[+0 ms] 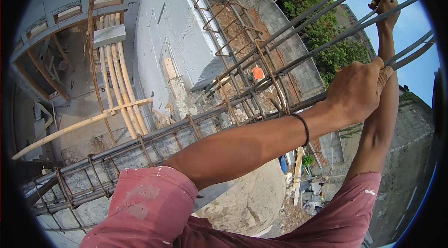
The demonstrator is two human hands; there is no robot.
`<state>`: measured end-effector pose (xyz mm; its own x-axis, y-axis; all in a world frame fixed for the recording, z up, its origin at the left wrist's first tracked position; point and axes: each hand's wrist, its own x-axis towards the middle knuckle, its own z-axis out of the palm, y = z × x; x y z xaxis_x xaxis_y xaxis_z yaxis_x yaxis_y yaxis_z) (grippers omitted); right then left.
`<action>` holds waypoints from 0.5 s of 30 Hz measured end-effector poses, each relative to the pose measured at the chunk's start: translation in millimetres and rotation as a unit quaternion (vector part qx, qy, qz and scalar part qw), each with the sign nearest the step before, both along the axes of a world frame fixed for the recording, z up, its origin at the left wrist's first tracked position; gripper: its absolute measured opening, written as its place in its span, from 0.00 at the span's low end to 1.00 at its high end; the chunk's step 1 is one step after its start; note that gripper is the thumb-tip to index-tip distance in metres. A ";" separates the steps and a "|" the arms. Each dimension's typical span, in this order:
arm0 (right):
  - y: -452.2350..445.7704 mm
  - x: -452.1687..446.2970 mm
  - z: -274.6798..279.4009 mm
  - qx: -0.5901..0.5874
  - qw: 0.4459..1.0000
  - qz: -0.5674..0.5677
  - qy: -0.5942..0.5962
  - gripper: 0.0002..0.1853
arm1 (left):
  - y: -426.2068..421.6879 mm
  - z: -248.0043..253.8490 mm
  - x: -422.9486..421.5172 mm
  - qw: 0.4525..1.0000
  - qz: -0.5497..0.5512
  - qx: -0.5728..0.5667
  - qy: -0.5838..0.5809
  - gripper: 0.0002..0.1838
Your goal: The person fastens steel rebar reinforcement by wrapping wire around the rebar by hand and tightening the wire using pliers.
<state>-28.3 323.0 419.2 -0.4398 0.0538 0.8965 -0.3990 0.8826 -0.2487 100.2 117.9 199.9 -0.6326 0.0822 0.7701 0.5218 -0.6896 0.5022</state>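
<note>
My left hand (357, 90), below a black wristband, is closed around steel reinforcing bars (411, 54) whose ends stick out past its fist at the right. Farther up and beyond it, my right hand (386, 9) is closed on a reinforcing bar, with the arm stretched out. Other long bars (322, 6) run beside my hands from upper right down to the rebar cage (254, 96). The cage has rusty square ties and lies along the wall top beneath my left forearm. My palms and the exact grip points are hidden.
A second rebar cage (217, 21) runs along the white block wall (161, 28). Bamboo poles (122, 84) with a grey block (109, 36) on them stand over a deep drop at left. A sand pile (242, 199), rubble (312, 194) and a trench lie far below.
</note>
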 end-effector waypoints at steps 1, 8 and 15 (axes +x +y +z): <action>-0.6 7.7 4.0 0.019 1.000 -0.011 -0.010 0.17 | -0.6 -0.2 -2.3 1.000 -0.006 0.016 0.010 0.22; 89.4 83.3 -88.4 -0.233 0.933 0.201 -0.189 0.43 | 8.7 -2.9 -13.6 0.995 0.059 -0.021 0.072 0.24; -77.5 327.2 -369.5 -0.471 0.874 -0.045 -0.108 0.08 | -30.3 29.3 15.2 0.861 0.397 -0.118 0.295 0.19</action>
<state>298.9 245.5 49.7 -0.5498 0.7663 0.3324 -0.1924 0.2711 -0.9431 115.4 87.6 229.2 -0.0655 0.0035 0.9978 0.9941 0.0870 0.0649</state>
